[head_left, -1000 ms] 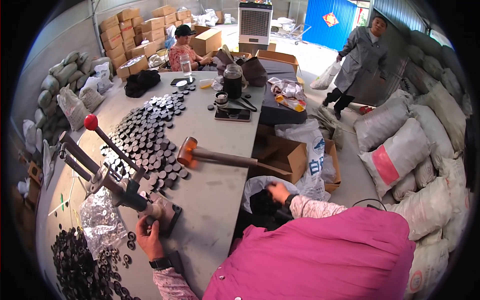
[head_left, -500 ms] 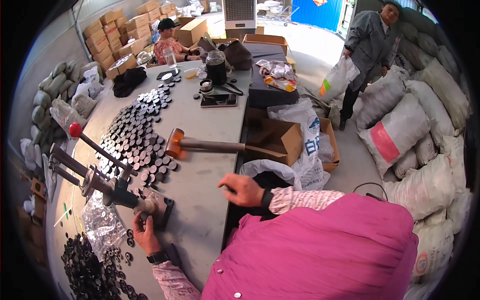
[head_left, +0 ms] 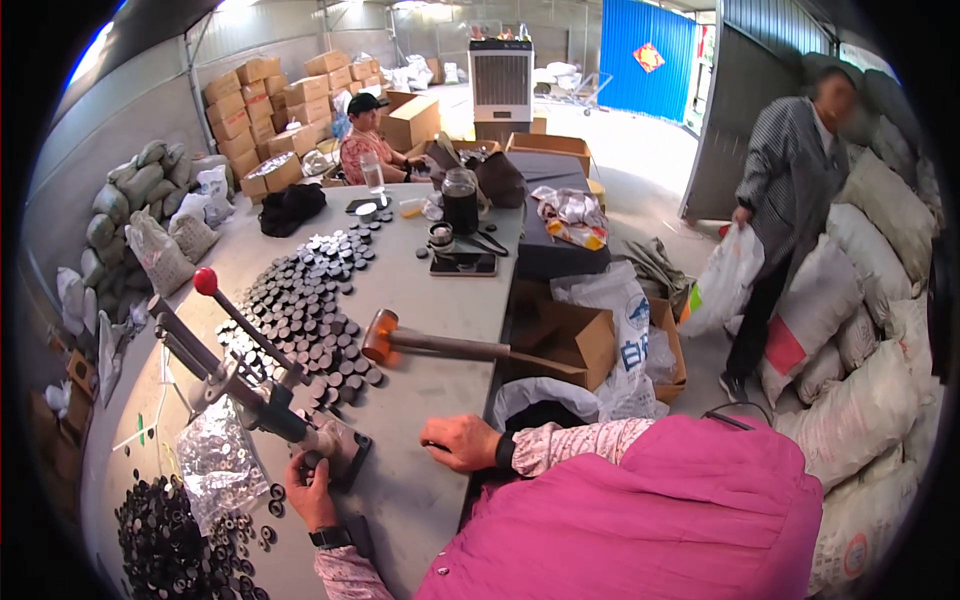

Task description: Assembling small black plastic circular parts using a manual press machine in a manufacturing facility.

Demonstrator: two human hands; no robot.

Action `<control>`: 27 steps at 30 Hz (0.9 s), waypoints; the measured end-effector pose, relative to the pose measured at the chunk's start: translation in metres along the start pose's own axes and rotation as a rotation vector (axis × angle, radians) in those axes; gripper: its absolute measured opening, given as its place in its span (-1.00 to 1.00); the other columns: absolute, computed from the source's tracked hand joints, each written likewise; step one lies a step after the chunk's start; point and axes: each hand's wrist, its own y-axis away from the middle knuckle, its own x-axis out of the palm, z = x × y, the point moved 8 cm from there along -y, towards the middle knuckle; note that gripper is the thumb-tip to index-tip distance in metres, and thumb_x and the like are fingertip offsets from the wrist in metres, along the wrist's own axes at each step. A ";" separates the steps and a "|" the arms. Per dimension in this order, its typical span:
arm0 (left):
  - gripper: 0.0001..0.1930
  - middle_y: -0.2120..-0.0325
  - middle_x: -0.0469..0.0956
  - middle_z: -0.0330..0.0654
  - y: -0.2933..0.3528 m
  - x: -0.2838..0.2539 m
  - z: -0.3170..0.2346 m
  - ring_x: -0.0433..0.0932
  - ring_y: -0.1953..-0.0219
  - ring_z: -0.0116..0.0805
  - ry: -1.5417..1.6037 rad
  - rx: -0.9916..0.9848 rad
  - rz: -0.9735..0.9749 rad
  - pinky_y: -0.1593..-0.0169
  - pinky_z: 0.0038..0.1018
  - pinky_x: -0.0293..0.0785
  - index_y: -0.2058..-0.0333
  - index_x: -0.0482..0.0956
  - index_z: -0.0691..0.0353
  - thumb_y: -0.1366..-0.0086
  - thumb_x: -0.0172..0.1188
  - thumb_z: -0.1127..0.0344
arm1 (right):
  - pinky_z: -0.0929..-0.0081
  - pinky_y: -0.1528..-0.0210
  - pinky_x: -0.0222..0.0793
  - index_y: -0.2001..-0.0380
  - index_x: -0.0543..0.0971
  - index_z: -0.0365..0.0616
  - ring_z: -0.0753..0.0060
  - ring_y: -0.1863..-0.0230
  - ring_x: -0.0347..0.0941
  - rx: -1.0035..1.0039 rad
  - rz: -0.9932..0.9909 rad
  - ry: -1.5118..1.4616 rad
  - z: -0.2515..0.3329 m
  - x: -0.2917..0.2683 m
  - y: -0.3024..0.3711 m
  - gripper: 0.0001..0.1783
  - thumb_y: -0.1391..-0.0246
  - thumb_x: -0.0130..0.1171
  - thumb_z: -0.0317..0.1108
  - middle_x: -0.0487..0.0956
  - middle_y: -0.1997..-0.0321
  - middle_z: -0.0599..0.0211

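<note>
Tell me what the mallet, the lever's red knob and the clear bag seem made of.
Mallet head: probably plastic or rubber, translucent, glowing orange.
Mallet handle: likely matt wood, by its dull brown.
Knob: perhaps plastic, glossy with a highlight.
Bag: likely thin plastic film, shiny and crumpled.

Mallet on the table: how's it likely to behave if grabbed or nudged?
The mallet is probably head-heavy: its thick orange head sits at one end of a slimmer handle. It likely lifts as one stiff piece, since the handle looks straight and wooden. A nudge may rock it, as the head looks rounded.
</note>
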 end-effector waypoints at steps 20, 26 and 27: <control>-0.69 0.33 0.47 -0.39 -0.001 0.004 -0.003 0.37 0.39 -0.64 0.018 0.007 -0.025 0.34 -0.67 0.48 0.11 0.62 0.25 -0.15 0.44 0.50 | 0.18 0.21 0.51 0.21 0.55 -0.08 0.02 0.23 0.57 -0.030 0.046 0.030 -0.001 -0.001 0.001 -0.82 -0.11 0.18 -0.32 0.56 0.26 0.20; -0.70 0.35 0.46 -0.39 0.009 -0.005 -0.005 0.39 0.39 -0.63 0.027 -0.040 -0.003 0.31 -0.68 0.44 0.11 0.62 0.25 -0.17 0.43 0.49 | 0.16 0.23 0.51 0.21 0.56 -0.08 -0.02 0.25 0.58 0.009 0.043 0.006 0.004 0.003 0.003 -0.82 -0.12 0.18 -0.29 0.59 0.28 0.18; -0.70 0.34 0.47 -0.38 0.009 -0.004 -0.007 0.41 0.37 -0.63 -0.018 -0.016 -0.011 0.30 -0.68 0.43 0.12 0.62 0.25 -0.17 0.42 0.49 | 0.15 0.23 0.51 0.21 0.57 -0.08 -0.02 0.26 0.58 0.005 0.045 0.016 0.003 0.003 0.003 -0.82 -0.12 0.18 -0.29 0.59 0.28 0.18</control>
